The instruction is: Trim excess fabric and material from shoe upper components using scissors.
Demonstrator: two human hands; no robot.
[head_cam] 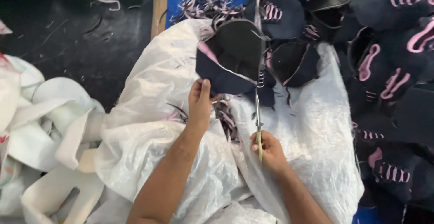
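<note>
My left hand grips the lower edge of a dark navy shoe upper with pink trim, holding it up over a white woven sack. In my right hand is a pair of scissors with yellow-green handles. Their blades point up and away from me, reaching the right side of that shoe upper. A thin strip of trimmed edging curls up from the piece near the blades. Dark and pink offcuts lie on the sack between my hands.
A heap of navy shoe uppers with pink stripes fills the right side. More thin offcuts lie on a blue surface at the top. White foam or fabric pieces pile at the left beside a dark floor.
</note>
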